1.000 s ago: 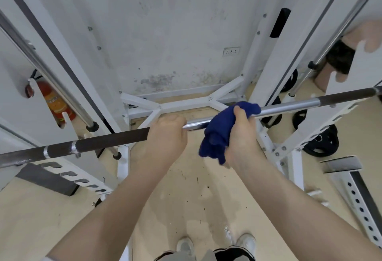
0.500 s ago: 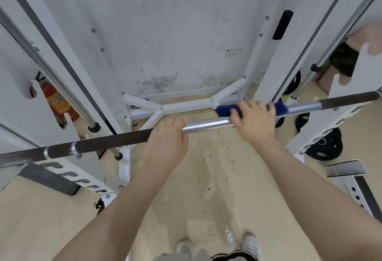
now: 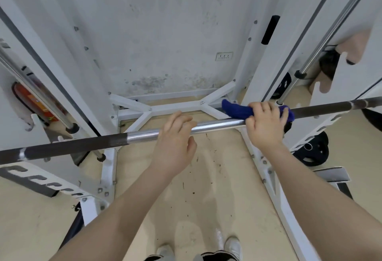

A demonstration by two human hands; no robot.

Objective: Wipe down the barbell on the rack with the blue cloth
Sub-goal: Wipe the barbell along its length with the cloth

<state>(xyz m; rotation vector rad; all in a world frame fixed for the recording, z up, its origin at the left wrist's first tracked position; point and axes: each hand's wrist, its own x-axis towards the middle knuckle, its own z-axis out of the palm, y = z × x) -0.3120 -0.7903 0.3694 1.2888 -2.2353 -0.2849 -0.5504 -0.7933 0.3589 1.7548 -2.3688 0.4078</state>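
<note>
1. The bar (image 3: pixel 217 124) lies across the rack (image 3: pixel 266 58), running from low on the left to higher on the right. It has a bright smooth middle and dark knurled stretches toward each end.

2. The right hand (image 3: pixel 265 125) grasps the cloth (image 3: pixel 235 110), fingers curled over the top of the bar with the fabric wrapped underneath them. Blue shows on both sides of the knuckles, so the cloth sits between palm and steel. That suits wiping: the wrap touches most of the way round the bar at once.

3. The cloth sits right where the smooth steel gives way to the right-hand knurling, just in front of the right upright.

4. The left hand (image 3: pixel 176 136) is at the smooth middle, well apart from the cloth. Its fingers are loosely bent over the bar and spread, thumb clear below; it looks released rather than clenched. Whether the fingertips rest on the steel I cannot tell for certain. Its job is probably to steady the bar against rolling in its hooks.

5. Judging by position, the right knurled section is next. The rough surface may snag the fabric, so a firm wrap matters.

6. A plate (image 3: pixel 314 151) leans on the floor by the right post, and shoes (image 3: pixel 232 244) show at the bottom edge.
</note>
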